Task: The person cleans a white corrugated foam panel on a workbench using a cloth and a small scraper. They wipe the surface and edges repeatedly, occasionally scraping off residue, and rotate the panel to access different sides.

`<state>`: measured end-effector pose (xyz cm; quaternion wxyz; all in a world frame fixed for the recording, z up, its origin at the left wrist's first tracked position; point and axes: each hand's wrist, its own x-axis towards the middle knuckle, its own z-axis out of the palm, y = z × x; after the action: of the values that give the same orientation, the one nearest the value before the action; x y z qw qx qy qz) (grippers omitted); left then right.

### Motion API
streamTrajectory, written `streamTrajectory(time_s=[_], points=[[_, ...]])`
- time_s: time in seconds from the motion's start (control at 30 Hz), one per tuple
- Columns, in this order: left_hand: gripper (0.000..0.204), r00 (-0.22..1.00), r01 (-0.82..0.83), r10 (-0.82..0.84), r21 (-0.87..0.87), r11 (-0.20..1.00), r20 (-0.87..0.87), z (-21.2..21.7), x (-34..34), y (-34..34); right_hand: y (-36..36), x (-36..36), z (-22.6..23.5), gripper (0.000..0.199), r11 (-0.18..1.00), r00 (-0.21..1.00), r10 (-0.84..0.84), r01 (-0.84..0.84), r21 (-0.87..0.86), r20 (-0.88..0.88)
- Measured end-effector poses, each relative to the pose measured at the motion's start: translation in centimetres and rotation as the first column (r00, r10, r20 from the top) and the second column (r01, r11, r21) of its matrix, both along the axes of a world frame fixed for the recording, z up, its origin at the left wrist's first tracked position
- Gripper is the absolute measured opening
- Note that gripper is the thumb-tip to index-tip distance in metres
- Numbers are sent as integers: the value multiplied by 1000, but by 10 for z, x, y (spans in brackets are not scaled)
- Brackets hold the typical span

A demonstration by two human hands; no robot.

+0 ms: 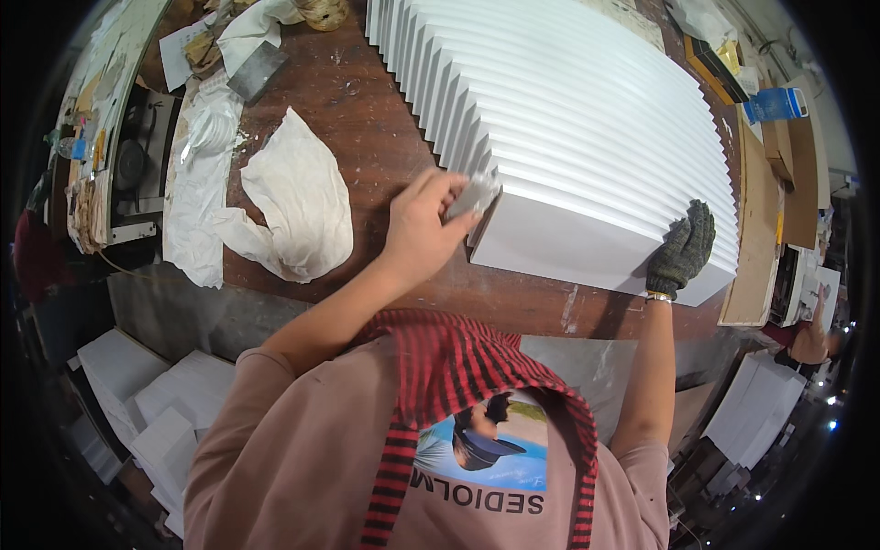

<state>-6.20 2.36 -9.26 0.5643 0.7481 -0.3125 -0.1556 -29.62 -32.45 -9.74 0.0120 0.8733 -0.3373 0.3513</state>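
A long row of white boards (587, 101), set in overlapping steps, lies across the table. My bare left hand (428, 220) is closed on a small grey-white block (474, 196), its exact kind unclear. The block is at the left corner of the nearest board (559, 240), touching it or very close. In a dark knitted glove, my right hand (683, 247) lies flat over the right part of the row, fingers stretched out and holding nothing. A crumpled off-white cloth (298, 202) rests on the table left of my left hand.
The brown table (367, 119) carries a white plastic sheet (197, 183), a grey block (258, 73) and scraps at the left. White boxes or blocks (170, 440) stand below at the left. Cardboard (799, 174) leans at the right. Another person is at the far right.
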Motion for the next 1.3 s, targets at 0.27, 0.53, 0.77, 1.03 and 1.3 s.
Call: streamTrajectory(time_s=[0.27,0.53,0.77,1.03,1.3], points=[[31,991,-17,20,20,1000,-129,8,-13,13,0,0,0,34,1000,1000,-2,3,-22,10],[34,980,75,-39,182,980,-194,7,-38,4,-2,1,-2,36,999,999,-10,9,31,35],[33,975,-50,55,29,998,-217,8,-19,-13,-3,-1,-3,35,1000,1000,-5,5,10,-6],[38,977,38,16,245,969,-214,15,-31,2,-2,0,-4,36,1000,1000,7,-6,-25,25],[35,980,-94,100,41,995,-172,11,-12,-26,-2,-1,-2,37,1000,1000,-12,12,23,-8]])
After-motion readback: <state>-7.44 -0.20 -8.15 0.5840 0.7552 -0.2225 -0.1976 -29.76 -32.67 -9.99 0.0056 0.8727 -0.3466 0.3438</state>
